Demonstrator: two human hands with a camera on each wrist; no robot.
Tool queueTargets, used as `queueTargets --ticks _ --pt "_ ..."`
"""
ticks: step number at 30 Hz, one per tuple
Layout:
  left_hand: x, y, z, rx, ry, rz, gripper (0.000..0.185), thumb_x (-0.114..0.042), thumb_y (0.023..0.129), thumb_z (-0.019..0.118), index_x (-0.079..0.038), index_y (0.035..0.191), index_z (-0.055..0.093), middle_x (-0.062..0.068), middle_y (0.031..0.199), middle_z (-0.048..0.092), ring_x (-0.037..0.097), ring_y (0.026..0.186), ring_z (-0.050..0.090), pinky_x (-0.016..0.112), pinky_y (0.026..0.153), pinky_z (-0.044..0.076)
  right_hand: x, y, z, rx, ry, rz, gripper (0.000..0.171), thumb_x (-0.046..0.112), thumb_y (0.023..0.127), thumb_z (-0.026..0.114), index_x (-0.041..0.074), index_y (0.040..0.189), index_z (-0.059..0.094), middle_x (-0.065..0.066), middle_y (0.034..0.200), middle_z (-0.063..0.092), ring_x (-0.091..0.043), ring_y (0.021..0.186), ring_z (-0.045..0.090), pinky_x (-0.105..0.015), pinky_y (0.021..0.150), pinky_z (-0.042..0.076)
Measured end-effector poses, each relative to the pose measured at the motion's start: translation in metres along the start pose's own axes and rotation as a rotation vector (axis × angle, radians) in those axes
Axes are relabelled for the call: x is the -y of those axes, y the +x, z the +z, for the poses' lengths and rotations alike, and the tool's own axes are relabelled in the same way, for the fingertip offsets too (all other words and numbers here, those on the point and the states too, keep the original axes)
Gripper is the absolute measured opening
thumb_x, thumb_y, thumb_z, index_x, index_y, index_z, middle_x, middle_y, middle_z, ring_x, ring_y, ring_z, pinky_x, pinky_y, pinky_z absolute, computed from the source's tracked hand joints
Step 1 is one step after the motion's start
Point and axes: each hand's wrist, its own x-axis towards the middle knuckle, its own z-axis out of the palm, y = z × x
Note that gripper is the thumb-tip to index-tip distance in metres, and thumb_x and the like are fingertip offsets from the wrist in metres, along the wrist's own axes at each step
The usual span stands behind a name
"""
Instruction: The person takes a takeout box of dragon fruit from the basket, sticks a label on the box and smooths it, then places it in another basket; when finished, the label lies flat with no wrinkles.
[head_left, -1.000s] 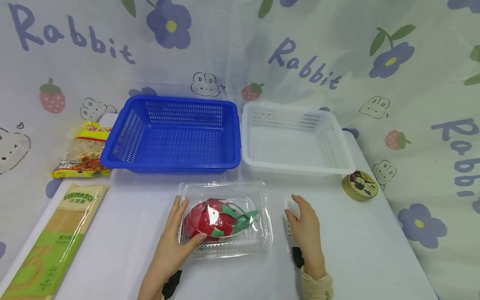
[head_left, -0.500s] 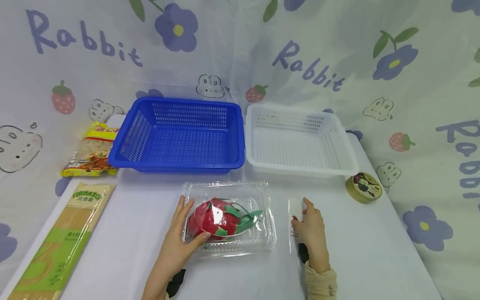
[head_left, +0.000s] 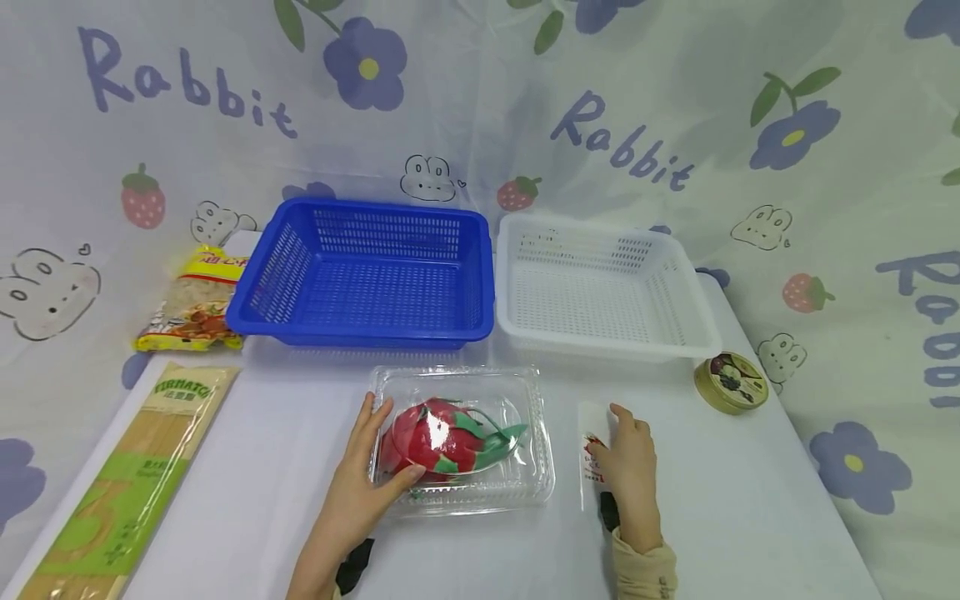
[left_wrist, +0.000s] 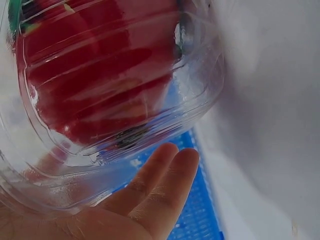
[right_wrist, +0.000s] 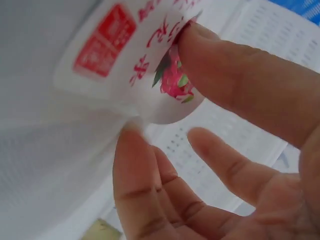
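A clear plastic clamshell box [head_left: 472, 500] with a red and green dragon fruit [head_left: 431, 442] inside sits on the white table. My left hand [head_left: 367, 475] rests on its left end, thumb on the front of the lid and straight fingers along the side, seen close up in the left wrist view. Right of the box lies a thin sticker [head_left: 591, 450] with red print and a dragon fruit picture. My right hand [head_left: 630, 467] holds its edge with bent fingers; in the right wrist view the thumb lies over the sticker [right_wrist: 145, 55] and a fingertip touches its lower edge.
A blue basket [head_left: 367, 340] and a white basket [head_left: 607, 346] stand side by side at the back. At the left are a yellow food bag [head_left: 198, 292] and a spaghetti packet [head_left: 127, 483]. A round gold tin [head_left: 731, 383] sits at the right edge.
My right hand has shifted slightly right against the sticker, and more of its print shows. My left hand stays on the box. The whole head view has shifted slightly.
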Motion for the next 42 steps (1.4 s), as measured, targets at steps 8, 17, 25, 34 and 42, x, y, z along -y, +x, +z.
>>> queueTargets --ticks 8,17,25,34,42 --pt "0.001 -0.002 0.002 -0.008 0.002 0.013 0.087 -0.033 0.081 0.077 -0.019 0.152 0.029 0.012 0.164 0.009 0.049 0.145 0.018 0.076 0.101 0.024 -0.002 0.004 -0.003 0.072 0.018 -0.008 0.072 0.005 0.079 0.074 -0.007 0.140 0.037 -0.038 0.108 0.055 -0.048 0.086 0.059 -0.055 0.069 0.051" --pt "-0.003 0.000 0.002 -0.010 0.038 0.059 0.085 -0.034 0.081 0.077 -0.017 0.151 0.031 0.015 0.163 0.011 0.050 0.145 0.019 0.076 0.101 0.024 0.000 0.002 -0.015 0.064 0.327 0.021 0.051 0.018 0.081 0.079 0.005 0.125 0.057 -0.002 0.079 0.071 -0.005 0.066 0.058 -0.021 0.058 0.045" --pt "-0.015 -0.004 0.004 -0.120 0.140 0.117 0.080 -0.027 0.079 0.080 -0.012 0.147 0.040 0.019 0.160 0.022 0.050 0.141 0.024 0.077 0.100 0.028 0.045 -0.026 -0.043 -0.089 0.612 -0.003 0.029 0.015 0.071 0.087 0.002 0.068 0.061 0.011 0.058 0.060 -0.004 0.058 0.049 -0.020 0.053 0.038" --pt "-0.050 -0.014 0.020 -0.408 0.008 0.664 0.043 -0.006 0.079 0.077 -0.008 0.121 0.066 0.015 0.131 0.060 0.025 0.132 0.048 0.026 0.112 0.038 0.089 -0.065 -0.046 -0.082 0.764 -0.354 0.035 -0.010 0.061 0.083 0.006 0.058 0.053 0.011 0.053 0.049 -0.003 0.056 0.047 -0.021 0.053 0.040" --pt "-0.070 -0.013 0.037 -0.340 -0.116 0.874 0.024 -0.015 0.092 0.067 -0.007 0.114 0.068 0.011 0.115 0.069 0.019 0.119 0.059 0.023 0.107 0.041 0.108 -0.080 -0.031 0.062 0.838 -0.480 0.030 -0.006 0.065 0.083 0.006 0.062 0.056 0.014 0.063 0.062 -0.005 0.062 0.055 -0.024 0.058 0.048"
